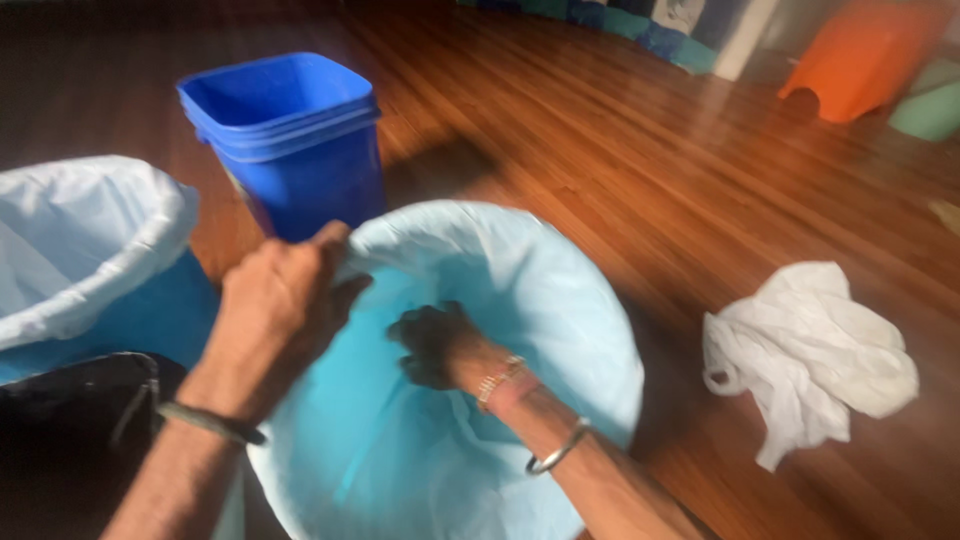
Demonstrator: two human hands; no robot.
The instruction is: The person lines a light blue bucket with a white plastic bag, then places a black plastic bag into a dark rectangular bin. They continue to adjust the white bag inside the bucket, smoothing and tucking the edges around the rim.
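Head view: in the near middle stands a round bin [300, 480] whose mouth is dressed with a pale blue plastic liner [530, 270]. The left hand [275, 315] sits at the liner's near-left edge, fingers clenched over the folded rim and pinching the film against the bin wall. The right hand [432, 345] reaches down inside the liner, fingers curled against the film near the middle; whether they pinch a fold or only press on it I cannot tell, since the hand is in shadow and blurred. Bangles circle the right wrist and a dark band the left.

The liner looks thin, light and limp, likely slippery, apt to crumple or slide off the rim, and easily torn if tugged at one spot. The doubled edge over the rim is judged the best place to take hold, with the grip spread wide.

At the far left of it stands a square blue bucket [295, 140], hard plastic with a stepped lip, seemingly several nested. At the left edge a second lined bin [95, 250] shows a whitish, creased liner over a blue body. Something dark [70, 400] lies near left, unclear. To the right, apart from the bin, a crumpled white plastic bag [810, 355] lies on the glossy wooden floor [620, 150]. Far right sits a blurred orange stool [860, 55]
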